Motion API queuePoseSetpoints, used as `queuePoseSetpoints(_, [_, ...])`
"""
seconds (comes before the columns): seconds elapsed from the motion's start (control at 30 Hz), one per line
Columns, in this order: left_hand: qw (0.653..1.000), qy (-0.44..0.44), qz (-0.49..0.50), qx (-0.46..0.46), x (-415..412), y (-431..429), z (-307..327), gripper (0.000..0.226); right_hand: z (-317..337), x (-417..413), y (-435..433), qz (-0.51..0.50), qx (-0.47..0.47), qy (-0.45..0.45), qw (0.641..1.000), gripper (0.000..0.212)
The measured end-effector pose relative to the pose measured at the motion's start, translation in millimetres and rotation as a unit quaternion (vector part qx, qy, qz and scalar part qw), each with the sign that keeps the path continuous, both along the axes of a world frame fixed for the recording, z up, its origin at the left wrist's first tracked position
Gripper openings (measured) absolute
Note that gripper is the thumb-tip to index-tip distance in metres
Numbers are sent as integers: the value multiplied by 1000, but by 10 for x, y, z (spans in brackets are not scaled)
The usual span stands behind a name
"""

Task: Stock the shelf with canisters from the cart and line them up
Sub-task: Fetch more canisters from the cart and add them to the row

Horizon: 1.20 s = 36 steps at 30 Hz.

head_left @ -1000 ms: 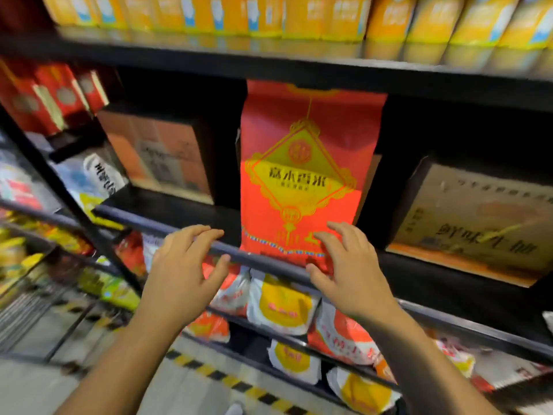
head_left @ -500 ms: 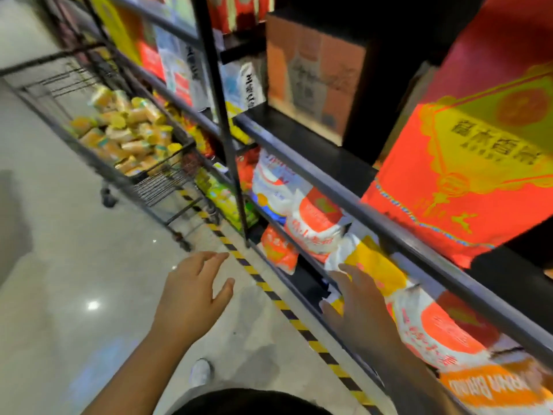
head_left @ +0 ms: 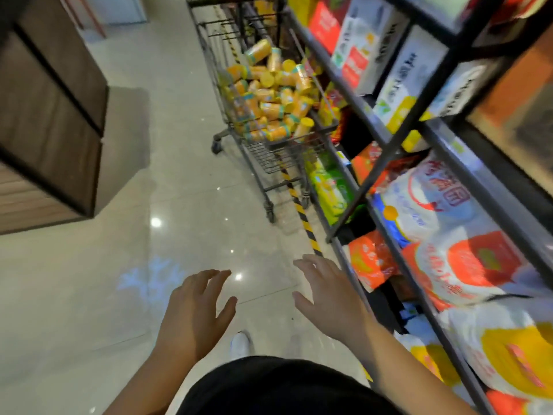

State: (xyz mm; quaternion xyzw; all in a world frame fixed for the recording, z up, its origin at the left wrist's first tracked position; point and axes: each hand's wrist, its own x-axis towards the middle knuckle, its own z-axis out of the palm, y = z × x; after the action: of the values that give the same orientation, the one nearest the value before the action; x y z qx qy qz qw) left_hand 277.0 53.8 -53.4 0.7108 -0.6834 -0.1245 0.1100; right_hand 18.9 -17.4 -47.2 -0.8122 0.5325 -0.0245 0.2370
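Grip status first: both are empty. The left hand (head_left: pixel 194 307) and right hand (head_left: pixel 329 301) hang out in front with fingers spread and relaxed, over the floor (head_left: pixel 119 295), touching nothing. The right one is just beside the lower part of the shelf (head_left: pixel 493 205), near the rice bags (head_left: pixel 434 211).

The canisters (head_left: pixel 269 94) are all up ahead in the cart (head_left: pixel 302 139), well apart from the hands. It's a loose yellow heap lying every which way, and the cart is parked tight against the shelving.

What could go wrong, imo: that heap is the main thing. Pull one from the middle and its neighbours probably roll or slide, and round tubs are easy to fumble if you try to grab several at once. The cart is also on wheels, so leaning on it could nudge it off or into the shelf. And I can't see where the canisters are meant to go from this angle, so lining them up is still all to do.

Compared with half a second back: the view has swung left and down the aisle, so the cart now sits near the middle instead of off to the left. The big red-and-gold bag is gone from view. The hands, up at the shelf rail a second ago, are lower now and pointing at the cart.
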Motion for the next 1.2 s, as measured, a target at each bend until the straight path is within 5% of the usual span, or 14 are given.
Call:
queuePoseSetpoints(0.3, [998, 7, 64, 27, 1040, -174, -41, 55, -10, 1481, -846, 83, 24, 2, 996, 63])
queuePoseSetpoints(0.67, [997, 23, 76, 17, 1210, -2058, -162, 53, -29, 1226, -1654, 54, 53, -46, 996, 66])
queuePoseSetpoints(0.93, [993, -2, 120, 20, 1451, -3539, -102, 50, -2, 1308, -3198, 80, 52, -48, 994, 71])
queuePoseSetpoints(1.2, [983, 26, 182, 19, 1787, -4019, 44, 60, 73, 2205, -4829, 185, 23, -26, 982, 72])
